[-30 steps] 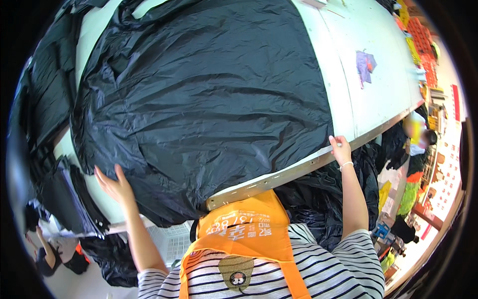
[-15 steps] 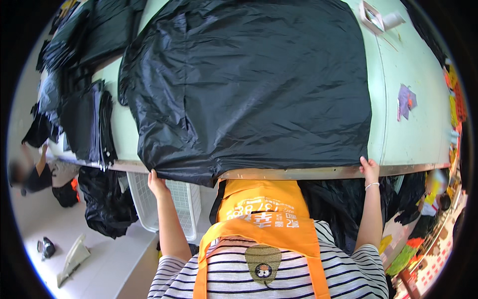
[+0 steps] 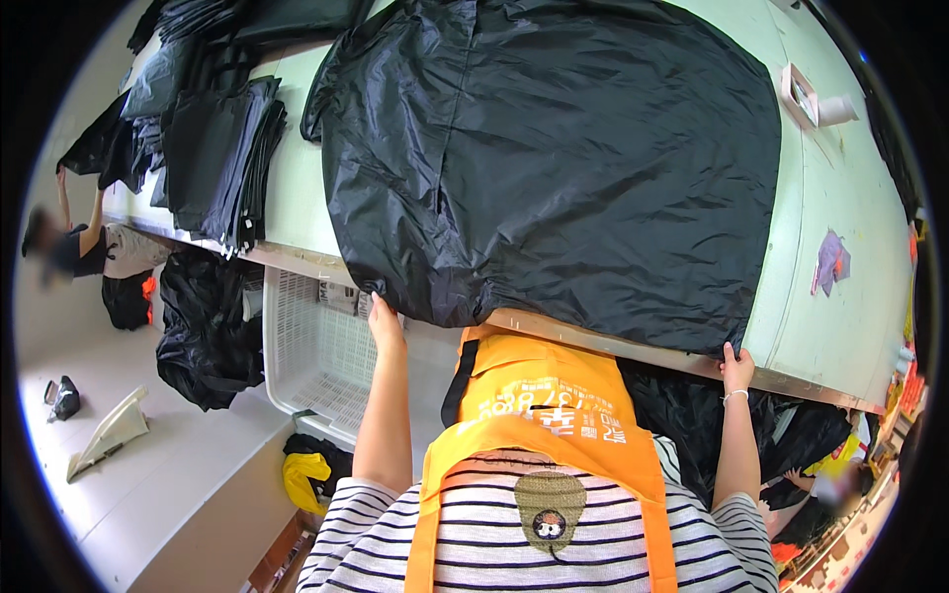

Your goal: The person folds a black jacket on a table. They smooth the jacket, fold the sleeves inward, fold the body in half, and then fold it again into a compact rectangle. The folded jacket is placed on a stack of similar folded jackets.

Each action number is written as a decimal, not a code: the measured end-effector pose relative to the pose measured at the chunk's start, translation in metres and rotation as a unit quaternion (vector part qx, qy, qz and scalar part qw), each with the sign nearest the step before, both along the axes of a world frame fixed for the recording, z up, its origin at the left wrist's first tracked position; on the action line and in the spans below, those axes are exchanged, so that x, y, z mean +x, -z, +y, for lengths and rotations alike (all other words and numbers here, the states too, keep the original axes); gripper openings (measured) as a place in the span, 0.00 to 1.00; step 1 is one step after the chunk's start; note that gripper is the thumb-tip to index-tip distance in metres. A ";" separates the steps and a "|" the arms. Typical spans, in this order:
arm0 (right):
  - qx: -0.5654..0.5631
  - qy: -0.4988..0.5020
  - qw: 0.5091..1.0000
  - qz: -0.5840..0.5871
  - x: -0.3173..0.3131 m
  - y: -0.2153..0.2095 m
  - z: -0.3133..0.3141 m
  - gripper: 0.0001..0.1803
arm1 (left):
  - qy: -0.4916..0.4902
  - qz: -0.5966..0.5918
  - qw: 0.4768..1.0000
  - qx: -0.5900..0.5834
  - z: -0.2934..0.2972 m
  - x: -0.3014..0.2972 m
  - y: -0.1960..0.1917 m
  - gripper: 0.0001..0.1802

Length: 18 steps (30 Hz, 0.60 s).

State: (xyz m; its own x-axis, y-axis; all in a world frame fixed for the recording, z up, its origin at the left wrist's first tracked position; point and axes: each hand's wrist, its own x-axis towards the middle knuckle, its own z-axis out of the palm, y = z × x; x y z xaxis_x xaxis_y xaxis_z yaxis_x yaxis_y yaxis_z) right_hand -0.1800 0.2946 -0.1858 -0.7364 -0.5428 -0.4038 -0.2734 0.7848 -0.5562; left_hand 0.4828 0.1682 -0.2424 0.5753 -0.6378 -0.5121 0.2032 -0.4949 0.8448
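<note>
The large black glossy fabric sheet lies spread across the pale green counter, extending away from both hands, with its near hem draped over the counter's front edge. The left hand is closed on the hem at the sheet's near-left corner; the right hand pinches the near-right corner where it hangs over the edge. Fingertip detail is partly hidden by the fabric, so the firmness of each grip cannot be confirmed. Risk 1: the fabric looks slippery; an uneven pull from one hand could skew the sheet and put wrinkles into the flat area. Risk 2: too much overhang on the near side could let the sheet's weight drag it off the counter toward the white plastic basket just left of the left hand. Risk 3: a sideways shift to the left could disturb the stack of folded black pieces lying beyond the left hand.
</note>
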 end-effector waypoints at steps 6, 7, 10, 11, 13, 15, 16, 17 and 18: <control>0.019 -0.006 1.000 0.001 -0.026 0.003 0.005 0.20 | 0.156 -0.417 0.896 0.003 0.000 0.054 -0.030 0.24; 0.017 -0.001 1.000 -0.001 -0.029 0.003 0.007 0.20 | 0.112 -0.411 0.905 0.008 -0.002 0.077 -0.032 0.23; 0.054 -0.007 0.998 0.007 -0.022 0.007 0.004 0.20 | 0.056 -0.321 0.945 -0.029 -0.009 0.093 -0.034 0.21; 0.054 -0.010 0.998 0.000 -0.016 0.004 0.001 0.19 | -0.015 -0.236 0.970 -0.056 -0.011 0.086 -0.030 0.22; 0.013 -0.011 1.000 -0.008 -0.014 0.000 0.007 0.19 | -0.140 -0.138 0.981 0.001 -0.008 0.074 -0.026 0.25; -0.022 -0.021 0.999 -0.020 -0.009 -0.009 0.016 0.18 | -0.144 -0.080 0.986 -0.025 0.003 0.071 -0.021 0.28; -0.030 -0.015 0.999 -0.029 -0.009 -0.009 0.021 0.18 | -0.153 -0.077 0.985 -0.029 0.008 0.070 -0.019 0.28; -0.037 -0.008 0.999 -0.037 -0.010 -0.008 0.028 0.18 | -0.101 -0.102 0.989 -0.029 0.014 0.074 -0.017 0.27; -0.044 -0.001 0.998 -0.047 -0.011 -0.006 0.035 0.18 | -0.049 -0.126 0.990 -0.029 0.023 0.081 -0.014 0.26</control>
State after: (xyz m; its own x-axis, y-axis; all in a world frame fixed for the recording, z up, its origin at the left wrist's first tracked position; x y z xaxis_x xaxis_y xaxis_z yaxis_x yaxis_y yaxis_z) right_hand -0.1907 0.3299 -0.1799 -0.6965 -0.5815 -0.4205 -0.2194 0.7305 -0.6467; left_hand 0.5637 0.1915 -0.2284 0.7411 -0.5965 -0.3081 0.0270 -0.4321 0.9014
